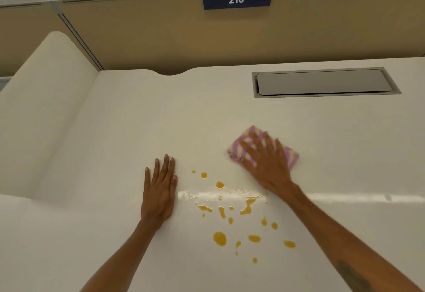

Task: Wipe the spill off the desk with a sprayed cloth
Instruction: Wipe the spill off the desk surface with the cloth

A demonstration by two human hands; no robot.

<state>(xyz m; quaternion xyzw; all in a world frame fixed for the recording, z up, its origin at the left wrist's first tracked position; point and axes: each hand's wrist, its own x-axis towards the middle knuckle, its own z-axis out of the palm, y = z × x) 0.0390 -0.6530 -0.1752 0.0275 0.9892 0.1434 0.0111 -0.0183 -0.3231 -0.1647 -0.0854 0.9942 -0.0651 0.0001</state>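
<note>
Two hands on desk (pixel 115 130) | left hand (pixel 159 191) lying flat, gripping nothing | right hand (pixel 266 165) pressing splayed on cloth (pixel 247 141) | spill (pixel 219 238) sitting nearer, between them

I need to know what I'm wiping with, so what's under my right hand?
A folded purple-and-cream cloth lies under the right hand, flat on the white desk. The hand covers its middle; the desk beneath the cloth is hidden.
</note>
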